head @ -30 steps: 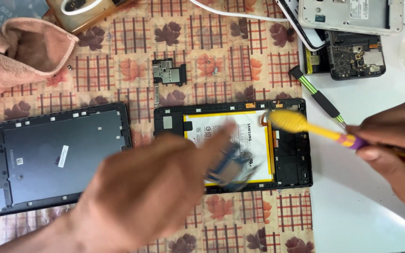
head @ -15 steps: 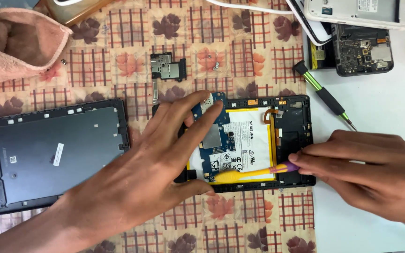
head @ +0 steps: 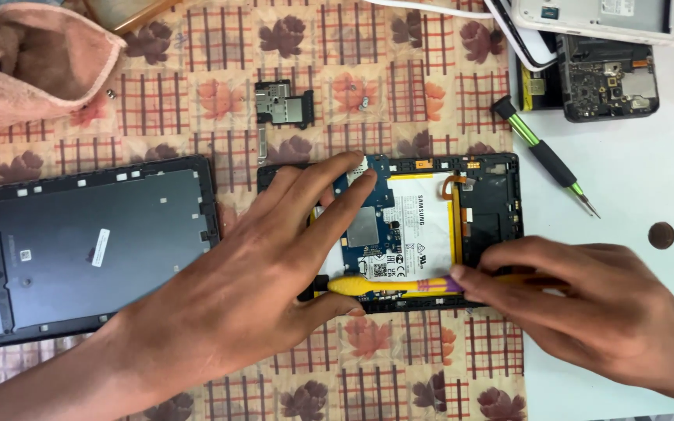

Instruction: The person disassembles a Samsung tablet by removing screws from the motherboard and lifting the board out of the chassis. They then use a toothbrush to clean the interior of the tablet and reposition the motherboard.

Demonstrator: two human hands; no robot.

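An opened tablet with a black frame lies in the middle of a patterned cloth, its white battery and blue circuit board exposed. My left hand lies flat over the tablet's left half, fingers spread across the board. My right hand grips a yellow pry tool with a purple band. The tool lies along the battery's lower edge, tip pointing left toward my left thumb.
A detached dark back cover lies at the left. A small metal bracket part sits above the tablet. A green-handled screwdriver, an opened phone and a white device lie on the white table at right. A pink towel is top left.
My left hand settled flat on the tablet. My right hand brought the yellow tool from above the tablet's right side down to the battery's lower edge, where it stays.
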